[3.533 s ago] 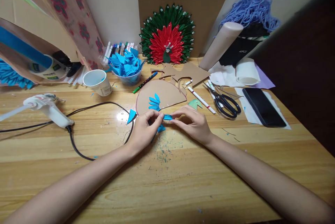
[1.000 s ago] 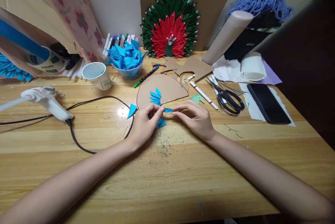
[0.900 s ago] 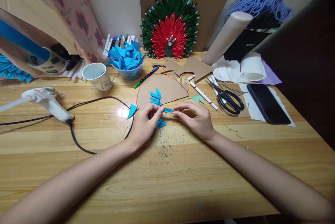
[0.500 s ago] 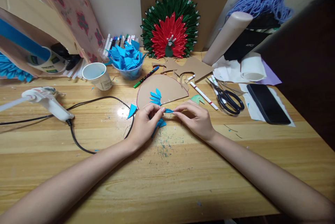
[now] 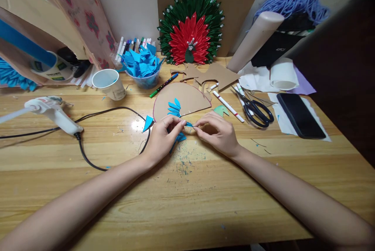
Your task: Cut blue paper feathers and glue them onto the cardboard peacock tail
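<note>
Between my two hands is a small folded blue paper piece (image 5: pixel 189 124). My left hand (image 5: pixel 166 133) pinches its left end between thumb and forefinger; my right hand (image 5: pixel 218 131) pinches its right end, which looks twisted to a point. Just beyond my left hand lies a cardboard half-circle (image 5: pixel 187 96) with a purple-red edge line, and several folded blue petals (image 5: pixel 174 107) sit on it in a fan. More blue paper (image 5: pixel 180 137) shows under my left hand, partly hidden. A blue triangle (image 5: pixel 148 122) lies left of my left hand.
A white glue gun (image 5: pixel 55 116) and its black cord lie at left. Behind stand a paper cup (image 5: pixel 109 85) and a tub (image 5: pixel 146 82) of blue pieces. Scissors (image 5: pixel 256 112), a marker (image 5: pixel 228 106) and a phone (image 5: pixel 300 116) lie right. A red-green peacock (image 5: pixel 191 34) stands at the back.
My right hand has shifted very slightly and the right end of the blue piece now looks narrower and more twisted. Both hands keep their pinch; the rest stays in place.
</note>
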`<state>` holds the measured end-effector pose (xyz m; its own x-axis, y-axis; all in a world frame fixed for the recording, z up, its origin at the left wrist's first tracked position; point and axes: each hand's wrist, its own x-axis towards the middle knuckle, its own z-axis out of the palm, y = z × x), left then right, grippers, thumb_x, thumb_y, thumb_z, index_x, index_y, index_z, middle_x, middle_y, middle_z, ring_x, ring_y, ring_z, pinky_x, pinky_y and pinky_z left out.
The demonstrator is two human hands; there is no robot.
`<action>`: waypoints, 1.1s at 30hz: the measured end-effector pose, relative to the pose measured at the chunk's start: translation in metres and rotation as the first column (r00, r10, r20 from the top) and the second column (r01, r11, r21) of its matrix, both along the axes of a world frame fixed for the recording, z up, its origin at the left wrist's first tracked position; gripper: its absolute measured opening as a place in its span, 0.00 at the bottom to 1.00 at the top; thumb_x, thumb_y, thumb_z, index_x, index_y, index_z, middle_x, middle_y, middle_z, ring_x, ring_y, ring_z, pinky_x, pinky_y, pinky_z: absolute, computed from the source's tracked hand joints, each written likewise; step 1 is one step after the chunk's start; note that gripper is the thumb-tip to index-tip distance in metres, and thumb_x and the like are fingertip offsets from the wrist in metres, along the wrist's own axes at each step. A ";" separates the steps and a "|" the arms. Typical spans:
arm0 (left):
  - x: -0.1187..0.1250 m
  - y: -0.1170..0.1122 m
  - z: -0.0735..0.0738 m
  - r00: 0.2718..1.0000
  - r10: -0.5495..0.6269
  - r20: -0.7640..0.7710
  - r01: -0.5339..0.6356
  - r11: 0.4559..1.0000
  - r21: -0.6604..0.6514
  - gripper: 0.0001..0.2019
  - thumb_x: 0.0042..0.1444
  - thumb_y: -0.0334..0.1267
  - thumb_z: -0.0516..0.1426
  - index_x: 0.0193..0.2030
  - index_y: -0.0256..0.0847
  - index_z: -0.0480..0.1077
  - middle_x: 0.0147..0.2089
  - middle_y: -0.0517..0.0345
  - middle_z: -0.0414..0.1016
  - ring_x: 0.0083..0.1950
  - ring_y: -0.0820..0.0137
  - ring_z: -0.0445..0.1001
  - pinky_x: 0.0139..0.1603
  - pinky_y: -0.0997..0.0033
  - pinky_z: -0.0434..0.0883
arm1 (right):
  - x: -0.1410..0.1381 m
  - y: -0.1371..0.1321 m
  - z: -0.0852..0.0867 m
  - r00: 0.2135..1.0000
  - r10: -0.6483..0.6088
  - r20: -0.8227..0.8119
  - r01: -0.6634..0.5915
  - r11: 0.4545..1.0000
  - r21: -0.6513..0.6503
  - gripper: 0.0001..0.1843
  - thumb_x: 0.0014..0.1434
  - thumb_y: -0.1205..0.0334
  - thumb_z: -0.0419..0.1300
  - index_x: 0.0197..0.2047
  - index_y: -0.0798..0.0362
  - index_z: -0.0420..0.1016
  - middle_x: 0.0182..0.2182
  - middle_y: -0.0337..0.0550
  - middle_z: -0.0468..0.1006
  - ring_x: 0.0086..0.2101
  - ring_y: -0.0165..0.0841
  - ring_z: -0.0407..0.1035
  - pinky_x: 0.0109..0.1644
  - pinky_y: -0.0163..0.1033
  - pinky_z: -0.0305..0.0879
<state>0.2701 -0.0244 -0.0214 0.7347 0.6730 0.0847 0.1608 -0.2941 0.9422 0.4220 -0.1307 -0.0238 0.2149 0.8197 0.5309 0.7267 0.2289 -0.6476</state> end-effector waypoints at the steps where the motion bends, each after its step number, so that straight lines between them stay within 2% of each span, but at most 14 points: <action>1: 0.000 0.000 0.000 1.000 0.001 -0.001 -0.001 1.000 -0.001 0.11 0.58 0.43 0.54 0.31 0.38 0.69 0.28 0.59 0.70 0.29 0.74 0.64 0.31 0.73 0.61 | 0.000 0.000 0.000 1.000 0.005 0.007 -0.005 1.000 0.004 0.03 0.55 0.67 0.59 0.33 0.49 0.73 0.27 0.40 0.76 0.31 0.33 0.68 0.36 0.41 0.65; 18: -0.001 -0.002 0.003 0.999 0.021 -0.037 -0.021 1.000 -0.012 0.12 0.57 0.43 0.53 0.27 0.38 0.66 0.22 0.64 0.62 0.24 0.76 0.58 0.25 0.74 0.56 | 0.000 -0.001 -0.001 1.000 -0.021 -0.009 0.021 1.000 0.016 0.03 0.56 0.67 0.60 0.34 0.49 0.74 0.28 0.40 0.77 0.31 0.34 0.69 0.36 0.41 0.65; 28: -0.001 -0.002 0.003 0.999 0.005 -0.035 -0.004 1.000 0.028 0.12 0.58 0.41 0.53 0.27 0.37 0.67 0.23 0.63 0.61 0.25 0.77 0.58 0.26 0.75 0.56 | -0.001 0.000 -0.001 0.999 0.039 0.036 -0.039 0.999 -0.013 0.03 0.57 0.68 0.58 0.33 0.52 0.70 0.28 0.41 0.74 0.31 0.33 0.67 0.36 0.40 0.64; 33: -0.002 -0.003 0.002 0.999 0.031 -0.021 -0.030 0.999 0.041 0.13 0.58 0.41 0.53 0.26 0.37 0.66 0.24 0.63 0.62 0.26 0.77 0.58 0.27 0.76 0.56 | -0.001 0.001 -0.001 1.000 0.015 0.027 -0.015 1.000 -0.002 0.02 0.57 0.68 0.58 0.35 0.52 0.71 0.28 0.41 0.75 0.32 0.33 0.68 0.37 0.40 0.64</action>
